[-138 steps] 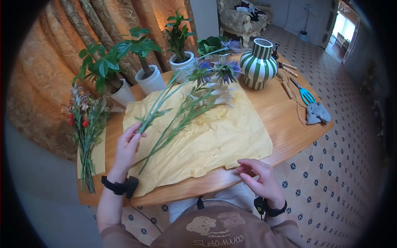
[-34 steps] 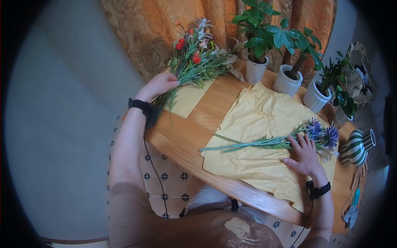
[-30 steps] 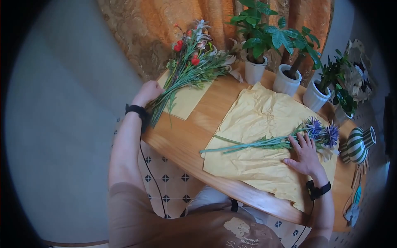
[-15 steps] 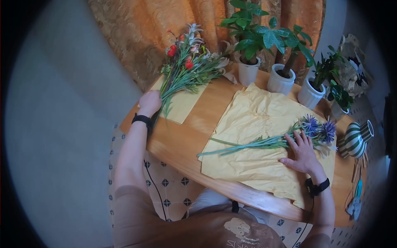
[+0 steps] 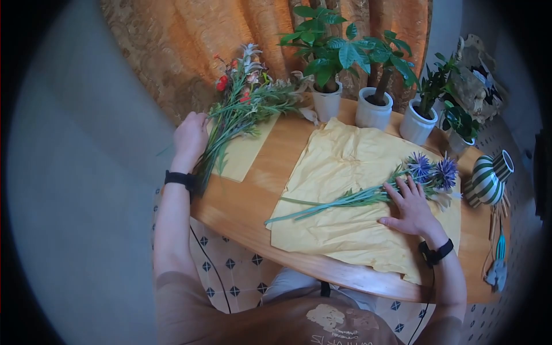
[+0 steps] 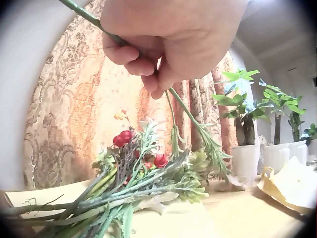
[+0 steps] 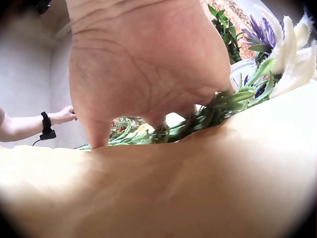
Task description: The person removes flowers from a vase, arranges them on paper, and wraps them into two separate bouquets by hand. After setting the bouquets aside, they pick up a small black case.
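In the head view my left hand (image 5: 191, 138) is over the bunch of mixed flowers (image 5: 238, 112) with red and white blooms at the table's left end. The left wrist view shows it pinching one green flower stem (image 6: 181, 103), raised above the rest of the bunch. That stem's leafy part slopes down toward the other flowers. My right hand (image 5: 413, 210) rests with spread fingers on the stems of the purple flowers (image 5: 420, 167), which lie on crumpled yellow paper (image 5: 328, 167). A white flower (image 7: 292, 54) lies beside the purple ones.
Several potted plants (image 5: 374, 112) in white pots line the back edge. At the right end are a green-and-white striped vase (image 5: 487, 183), turquoise-handled scissors (image 5: 501, 244) and a small grey figure (image 5: 495, 276). Flat yellow paper (image 5: 250, 155) lies under the mixed bunch.
The left hand earlier held purple flower stems, then moved to the mixed bunch and now lifts a stem from it. The right hand came to rest on the purple flowers. The head view turned left.
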The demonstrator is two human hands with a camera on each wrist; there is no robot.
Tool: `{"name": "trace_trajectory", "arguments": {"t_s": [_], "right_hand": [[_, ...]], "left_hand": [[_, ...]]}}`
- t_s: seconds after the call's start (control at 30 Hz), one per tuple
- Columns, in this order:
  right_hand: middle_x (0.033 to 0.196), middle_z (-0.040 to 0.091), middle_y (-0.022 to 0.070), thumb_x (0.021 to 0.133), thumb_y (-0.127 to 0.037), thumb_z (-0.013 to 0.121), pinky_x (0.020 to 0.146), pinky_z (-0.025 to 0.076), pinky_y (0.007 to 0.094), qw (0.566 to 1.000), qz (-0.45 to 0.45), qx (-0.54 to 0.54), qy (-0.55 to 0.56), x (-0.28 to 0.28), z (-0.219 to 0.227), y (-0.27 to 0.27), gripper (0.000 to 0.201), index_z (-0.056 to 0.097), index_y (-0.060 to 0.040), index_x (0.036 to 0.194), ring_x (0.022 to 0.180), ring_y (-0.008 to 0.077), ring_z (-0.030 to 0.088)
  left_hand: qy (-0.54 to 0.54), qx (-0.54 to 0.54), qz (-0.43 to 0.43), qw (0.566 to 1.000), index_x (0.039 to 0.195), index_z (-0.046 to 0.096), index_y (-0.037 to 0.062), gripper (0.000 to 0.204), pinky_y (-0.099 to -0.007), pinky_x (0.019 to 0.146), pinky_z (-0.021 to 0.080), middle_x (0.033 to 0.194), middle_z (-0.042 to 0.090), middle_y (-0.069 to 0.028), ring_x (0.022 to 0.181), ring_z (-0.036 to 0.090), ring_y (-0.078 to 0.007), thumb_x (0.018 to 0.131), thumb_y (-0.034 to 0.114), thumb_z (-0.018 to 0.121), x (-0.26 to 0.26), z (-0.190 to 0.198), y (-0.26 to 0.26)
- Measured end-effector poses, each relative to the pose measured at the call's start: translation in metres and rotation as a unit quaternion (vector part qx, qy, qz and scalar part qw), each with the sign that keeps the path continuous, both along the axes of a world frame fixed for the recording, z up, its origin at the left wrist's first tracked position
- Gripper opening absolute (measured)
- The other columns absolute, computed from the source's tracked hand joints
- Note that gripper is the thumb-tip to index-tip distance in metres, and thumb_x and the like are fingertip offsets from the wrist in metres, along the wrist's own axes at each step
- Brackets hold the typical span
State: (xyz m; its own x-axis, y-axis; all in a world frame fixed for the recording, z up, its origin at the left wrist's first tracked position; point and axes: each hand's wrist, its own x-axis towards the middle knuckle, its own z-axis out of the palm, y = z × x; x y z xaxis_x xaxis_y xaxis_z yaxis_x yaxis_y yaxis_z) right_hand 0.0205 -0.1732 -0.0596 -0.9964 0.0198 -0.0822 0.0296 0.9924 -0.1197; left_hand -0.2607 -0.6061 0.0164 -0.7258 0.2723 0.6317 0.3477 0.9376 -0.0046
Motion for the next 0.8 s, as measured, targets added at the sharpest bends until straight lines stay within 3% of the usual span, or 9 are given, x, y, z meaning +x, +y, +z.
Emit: {"name": "trace_trajectory", "arguments": {"t_s": [0.23, 0.4, 0.47, 0.53, 0.57, 0.63, 0.67, 0.73, 0.8], "right_hand": [[0.148, 0.029, 0.0232, 0.075, -0.065, 0.061, 0.115, 0.012, 0.0525, 1.000, -0.002, 0.004, -0.003, 0.000, 0.000, 0.001, 0.089, 0.035, -0.0183, 0.145, 0.140, 0.0451, 0.017], [0.149, 0.028, 0.0227, 0.074, -0.067, 0.061, 0.115, 0.012, 0.0528, 1.000, -0.004, -0.001, -0.003, 0.000, -0.002, 0.002, 0.090, 0.035, -0.0181, 0.145, 0.140, 0.0453, 0.016], [0.149, 0.028, 0.0227, 0.073, -0.067, 0.061, 0.115, 0.013, 0.0530, 1.000, -0.007, -0.004, 0.001, 0.001, -0.003, 0.002, 0.090, 0.035, -0.0181, 0.145, 0.140, 0.0454, 0.017], [0.149, 0.028, 0.0227, 0.073, -0.067, 0.061, 0.115, 0.013, 0.0533, 1.000, -0.010, -0.008, 0.007, 0.001, -0.004, 0.002, 0.091, 0.035, -0.0182, 0.145, 0.140, 0.0456, 0.017], [0.149, 0.029, 0.0227, 0.073, -0.068, 0.060, 0.114, 0.013, 0.0536, 1.000, -0.008, -0.005, 0.007, 0.001, -0.005, 0.003, 0.090, 0.036, -0.0185, 0.145, 0.140, 0.0457, 0.017], [0.148, 0.029, 0.0227, 0.073, -0.068, 0.060, 0.114, 0.013, 0.0539, 1.000, -0.010, -0.005, 0.011, 0.002, -0.007, 0.004, 0.090, 0.036, -0.0187, 0.145, 0.140, 0.0458, 0.018], [0.148, 0.030, 0.0226, 0.073, -0.068, 0.060, 0.114, 0.014, 0.0541, 1.000, -0.006, 0.000, 0.015, 0.002, -0.008, 0.005, 0.090, 0.036, -0.0190, 0.145, 0.139, 0.0458, 0.019], [0.148, 0.030, 0.0226, 0.073, -0.069, 0.060, 0.114, 0.014, 0.0543, 1.000, -0.004, 0.001, 0.021, 0.003, -0.009, 0.005, 0.090, 0.036, -0.0194, 0.145, 0.139, 0.0459, 0.019], [0.147, 0.031, 0.0224, 0.073, -0.069, 0.059, 0.113, 0.016, 0.0547, 1.000, 0.002, 0.016, 0.014, 0.003, -0.007, 0.004, 0.090, 0.035, -0.0200, 0.145, 0.139, 0.0460, 0.020]], "left_hand": [[0.022, 0.034, -0.002, 0.999, 0.095, 0.067, 0.0098, 0.015, -0.0442, 0.073, 0.049, 0.092, 0.064, -0.0128, 0.085, 0.062, -0.0361, 0.088, 0.018, 0.056, 0.001, 0.021, -0.014], [-0.094, 0.233, 0.020, 0.968, 0.097, 0.067, 0.0029, 0.019, -0.0373, 0.075, 0.049, 0.092, 0.067, -0.0163, 0.089, 0.065, -0.0309, 0.088, 0.015, 0.057, -0.019, 0.020, -0.054], [-0.100, 0.227, -0.002, 0.969, 0.094, 0.067, -0.0012, 0.019, -0.0356, 0.070, 0.048, 0.081, 0.067, -0.0130, 0.079, 0.065, -0.0258, 0.088, 0.013, 0.056, -0.043, 0.007, -0.087], [-0.137, 0.351, -0.046, 0.925, 0.098, 0.067, 0.0020, 0.017, -0.0255, 0.051, 0.039, 0.073, 0.057, 0.0013, 0.054, 0.048, -0.0099, 0.090, 0.013, 0.056, -0.052, -0.001, -0.109], [-0.135, 0.346, -0.051, 0.927, 0.098, 0.067, 0.0020, 0.017, -0.0255, 0.051, 0.039, 0.073, 0.057, 0.0013, 0.054, 0.048, -0.0099, 0.090, 0.013, 0.056, -0.035, 0.011, -0.102], [-0.264, 0.538, -0.041, 0.800, 0.107, 0.065, 0.0032, 0.022, -0.0206, 0.042, 0.032, 0.067, 0.052, 0.0029, 0.050, 0.041, -0.0037, 0.092, 0.013, 0.054, 0.002, 0.033, -0.092], [-0.262, 0.534, -0.045, 0.803, 0.107, 0.065, 0.0032, 0.022, -0.0206, 0.042, 0.032, 0.067, 0.052, 0.0029, 0.050, 0.041, -0.0037, 0.092, 0.013, 0.054, 0.005, 0.032, -0.094], [-0.260, 0.643, -0.099, 0.714, 0.114, 0.062, 0.0059, 0.024, -0.0160, 0.037, 0.026, 0.068, 0.052, 0.0036, 0.047, 0.037, -0.0002, 0.094, 0.014, 0.052, 0.014, 0.029, -0.096], [-0.250, 0.638, -0.093, 0.723, 0.112, 0.063, 0.0061, 0.022, -0.0176, 0.038, 0.025, 0.069, 0.051, 0.0049, 0.045, 0.035, -0.0014, 0.095, 0.013, 0.050, 0.021, 0.026, -0.095]]}}
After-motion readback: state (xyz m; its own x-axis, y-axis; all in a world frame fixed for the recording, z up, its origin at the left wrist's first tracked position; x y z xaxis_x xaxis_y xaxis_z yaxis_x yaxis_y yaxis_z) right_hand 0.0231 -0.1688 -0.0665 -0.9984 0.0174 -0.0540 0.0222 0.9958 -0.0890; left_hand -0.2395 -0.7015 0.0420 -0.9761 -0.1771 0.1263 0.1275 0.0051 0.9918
